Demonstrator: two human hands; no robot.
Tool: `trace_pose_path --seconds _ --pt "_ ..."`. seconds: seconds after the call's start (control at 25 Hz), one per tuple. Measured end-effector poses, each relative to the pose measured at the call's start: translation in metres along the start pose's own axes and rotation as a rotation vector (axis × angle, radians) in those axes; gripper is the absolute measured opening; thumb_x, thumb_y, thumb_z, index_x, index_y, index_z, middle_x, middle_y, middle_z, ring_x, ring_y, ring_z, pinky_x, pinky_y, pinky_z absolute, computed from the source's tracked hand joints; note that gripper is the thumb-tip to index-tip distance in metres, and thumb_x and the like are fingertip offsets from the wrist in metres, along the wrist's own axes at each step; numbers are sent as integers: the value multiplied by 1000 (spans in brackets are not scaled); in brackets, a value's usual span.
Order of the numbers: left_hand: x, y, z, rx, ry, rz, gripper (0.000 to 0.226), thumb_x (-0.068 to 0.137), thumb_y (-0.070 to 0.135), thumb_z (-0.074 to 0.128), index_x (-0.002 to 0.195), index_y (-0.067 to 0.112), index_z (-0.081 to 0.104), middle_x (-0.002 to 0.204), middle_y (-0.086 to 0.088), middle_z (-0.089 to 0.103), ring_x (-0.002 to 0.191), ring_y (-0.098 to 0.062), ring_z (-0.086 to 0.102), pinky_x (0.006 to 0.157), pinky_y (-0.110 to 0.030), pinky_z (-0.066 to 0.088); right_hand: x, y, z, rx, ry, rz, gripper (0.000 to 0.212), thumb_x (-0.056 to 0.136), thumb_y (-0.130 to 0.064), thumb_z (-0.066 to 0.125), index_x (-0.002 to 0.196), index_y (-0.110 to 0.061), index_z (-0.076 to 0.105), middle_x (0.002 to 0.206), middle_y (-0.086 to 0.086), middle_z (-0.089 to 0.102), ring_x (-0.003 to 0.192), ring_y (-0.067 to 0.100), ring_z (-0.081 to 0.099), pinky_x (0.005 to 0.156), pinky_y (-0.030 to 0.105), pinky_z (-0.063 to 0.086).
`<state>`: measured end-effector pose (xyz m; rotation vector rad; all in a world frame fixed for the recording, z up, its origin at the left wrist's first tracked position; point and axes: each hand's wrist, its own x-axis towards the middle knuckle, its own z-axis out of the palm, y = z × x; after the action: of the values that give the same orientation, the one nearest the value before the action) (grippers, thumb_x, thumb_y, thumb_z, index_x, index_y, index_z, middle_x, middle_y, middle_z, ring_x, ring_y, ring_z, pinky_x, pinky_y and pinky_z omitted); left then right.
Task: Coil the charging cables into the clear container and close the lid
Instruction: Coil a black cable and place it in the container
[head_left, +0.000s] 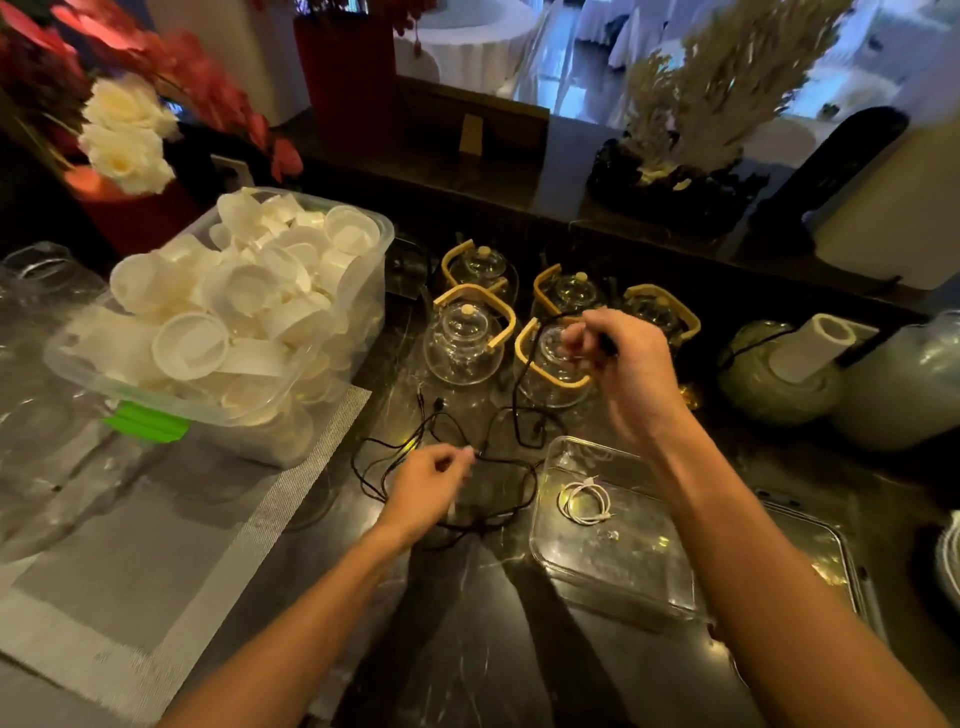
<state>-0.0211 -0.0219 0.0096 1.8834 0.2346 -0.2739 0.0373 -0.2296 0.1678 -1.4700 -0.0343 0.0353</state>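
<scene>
Two hands, left (434, 480) and right (618, 358), pinch one black cable (519, 415); one white cable (584, 501) coiled in the container (613, 571).

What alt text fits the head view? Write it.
Both hands work a tangled black cable on a dark counter: right hand lifts one end, left hand pinches another part. A coiled white cable lies in the open clear container.

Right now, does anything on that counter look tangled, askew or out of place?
Yes: the black cable sprawls in loose tangled loops on the dark counter, held by the left hand and the raised right hand. Only the coiled white cable lies in the clear container.
</scene>
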Motion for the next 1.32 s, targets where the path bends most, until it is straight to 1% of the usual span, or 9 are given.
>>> trace_pose_path --seconds 0.16,0.32,0.44,0.52,0.6,0.72,0.88,1.12,1.32 --pt "-4 63 20 -649 -486 -291 73 98 66 40 122 2 68 113 -21 75 104 -30 74 77 -34 60 -35 -5 -20 -15 -247 86 35 103 -22 51 69 -16 50 62 5 49 54 20 45 54 33 39" --pt "-21 89 57 -573 -489 -236 43 93 51 59 108 15 76 89 -6 72 76 -15 70 63 -26 54 -62 -9 -53 61 -348 103 34 101 -25 57 70 -11 50 62 8 41 52 21 39 51 33 43" --pt "-37 100 69 -454 -416 -116 47 97 55 51 71 22 71 75 -2 62 71 -14 56 64 -26 46 -65 -10 -71 -13 -96 34 30 97 -24 64 82 3 67 79 18 61 77 30 61 83 42 55" --pt "-49 113 69 -370 -410 -63 51 97 56 51 59 22 59 69 -3 56 67 -15 54 61 -23 46 -66 -11 -83 224 -30 73 35 96 -19 59 84 14 63 108 23 73 112 32 68 108 50 46" --pt "-62 124 71 -299 -476 -25 54 94 60 53 56 22 56 62 0 53 58 -13 52 55 -21 43 -69 -13 -92 575 -68 137 35 97 -21 54 68 -2 57 110 23 73 115 35 69 114 52 41" --pt "-79 136 84 -102 -536 81 56 99 55 49 60 19 67 58 1 61 50 -12 55 46 -20 43 -72 -14 -97 737 -41 186 42 97 -45 57 74 -10 62 85 10 62 80 23 64 87 41 57" --pt "-78 146 97 -204 -231 99 37 104 40 48 90 15 72 82 1 65 68 -12 61 55 -31 51 -80 -2 -97 522 -108 265 49 101 -57 43 93 -11 56 80 3 52 58 12 36 46 24 24" --pt "-71 158 105 -195 -317 131 44 105 46 43 84 13 63 72 -7 62 80 -21 63 98 -52 51 -104 31 -77 243 -255 341 33 104 -26 44 75 -13 54 66 5 41 44 9 20 37 22 13" --pt "-65 156 100 -354 -456 -156 61 98 61 44 62 20 71 63 -6 65 69 -19 68 78 -36 57 -106 33 -71 203 -155 206 28 108 -29 44 88 -12 53 67 3 50 43 7 28 38 20 21"
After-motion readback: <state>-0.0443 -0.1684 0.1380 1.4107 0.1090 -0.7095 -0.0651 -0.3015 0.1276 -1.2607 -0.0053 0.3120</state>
